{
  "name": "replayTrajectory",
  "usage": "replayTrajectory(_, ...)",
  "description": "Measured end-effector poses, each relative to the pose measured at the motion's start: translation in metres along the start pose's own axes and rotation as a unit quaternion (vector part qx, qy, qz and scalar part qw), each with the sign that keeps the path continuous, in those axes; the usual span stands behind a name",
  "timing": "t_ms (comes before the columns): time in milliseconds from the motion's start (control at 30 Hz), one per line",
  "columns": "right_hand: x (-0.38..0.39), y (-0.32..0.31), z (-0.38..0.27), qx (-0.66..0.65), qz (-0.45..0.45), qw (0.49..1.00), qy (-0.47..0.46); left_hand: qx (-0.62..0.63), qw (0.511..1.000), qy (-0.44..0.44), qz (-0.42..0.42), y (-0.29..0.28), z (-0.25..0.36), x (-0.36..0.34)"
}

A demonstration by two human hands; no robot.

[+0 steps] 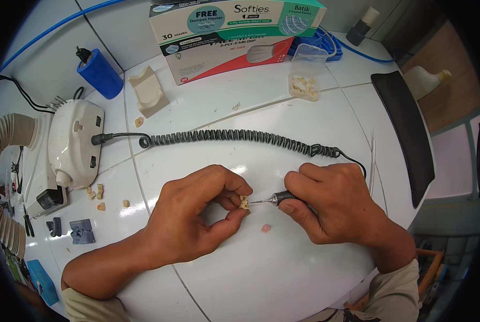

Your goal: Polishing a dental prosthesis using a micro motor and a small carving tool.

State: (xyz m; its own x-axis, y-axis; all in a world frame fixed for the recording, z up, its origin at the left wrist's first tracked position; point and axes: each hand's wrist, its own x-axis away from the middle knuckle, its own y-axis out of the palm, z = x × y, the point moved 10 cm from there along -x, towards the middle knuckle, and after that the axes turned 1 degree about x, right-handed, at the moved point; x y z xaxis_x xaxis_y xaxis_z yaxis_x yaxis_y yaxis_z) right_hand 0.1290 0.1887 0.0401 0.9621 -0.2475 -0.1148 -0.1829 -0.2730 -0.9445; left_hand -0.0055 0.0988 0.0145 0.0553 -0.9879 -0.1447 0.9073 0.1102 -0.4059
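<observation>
Head view: the left hand [189,209] is clamped on a small yellowish tooth-like piece [244,203], pinched between thumb and fingers at the centre of the frame. The right hand [339,204], right of centre, is closed around a rotary handpiece [283,197]. Its thin metal bur [260,202] points left, the tip right at the piece; whether they touch cannot be told. A pink fragment [265,228] lies on the white tiled table [283,273] just below the bur.

A black coiled cord [229,137] crosses the table above both hands, its left end plugged into a white machine housing [76,142] at the left of the frame. Several tooth-like fragments lie below that housing, near two dark grey blocks [82,232]. Upper left stand a blue cylinder [101,74] and a cream-coloured block [148,91] with a curved recess. Face-mask boxes [229,59] occupy the top centre; an open clear plastic container [304,87], holding more small pieces, sits at their lower right.
</observation>
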Motion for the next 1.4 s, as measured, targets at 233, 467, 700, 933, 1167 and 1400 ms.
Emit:
replayTrajectory(233, 0.001, -0.001, -0.002, 0.007, 0.003, 1.0, -0.005, 0.017, 1.0, -0.012, 0.009, 0.0, 0.002, -0.002)
replayTrajectory(467, 0.002, -0.001, -0.007, 0.029, 0.006, 0.999, -0.016, 0.05, 0.998, -0.023, -0.006, 0.003, 0.001, -0.003)
replayTrajectory(700, 0.002, 0.002, -0.011, 0.047, 0.011, 0.999, -0.023, 0.054, 0.998, -0.018, -0.016, 0.003, 0.003, -0.002)
replayTrajectory(933, 0.002, 0.003, -0.012, 0.054, 0.007, 0.998, -0.02, 0.054, 0.998, -0.026, -0.025, 0.004, 0.004, -0.002)
replayTrajectory(1167, 0.001, 0.003, -0.013, 0.056, 0.007, 0.998, -0.023, 0.056, 0.998, -0.03, -0.025, 0.004, 0.003, -0.002)
replayTrajectory(1400, 0.001, 0.002, -0.013, 0.051, 0.012, 0.998, -0.025, 0.063, 0.997, -0.038, -0.029, 0.005, 0.002, -0.003)
